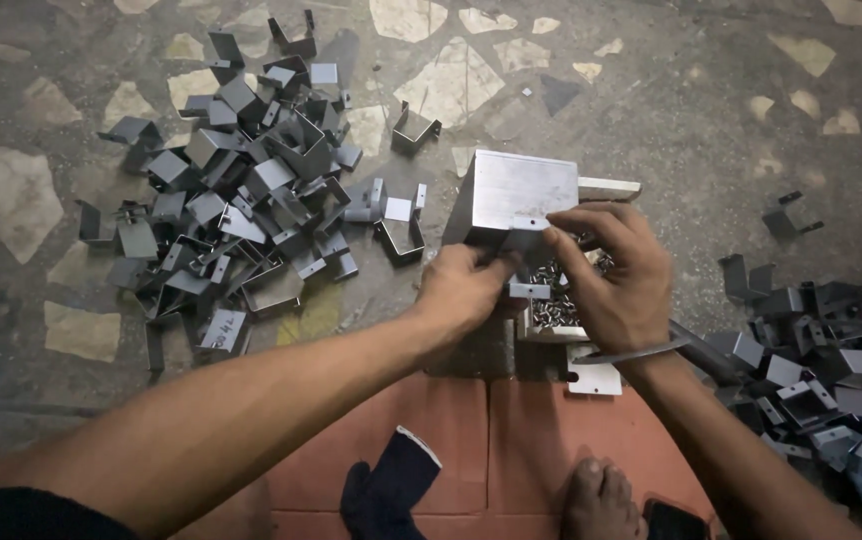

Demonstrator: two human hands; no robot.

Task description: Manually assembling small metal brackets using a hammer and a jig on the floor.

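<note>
My left hand [466, 285] and right hand [616, 270] met at the front lower edge of the metal box [516, 195], which stood on the floor [671, 110] directly ahead of me. Both hands pinched a small bent metal bracket [528, 237] against that edge, fingers closed on it. A tray of small screws [551, 305] lay just beneath, partly covered by my right hand. Loose bracket piles lay to the left [241, 200] and right [821, 360]; the right pile was cut off by the frame edge
</note>
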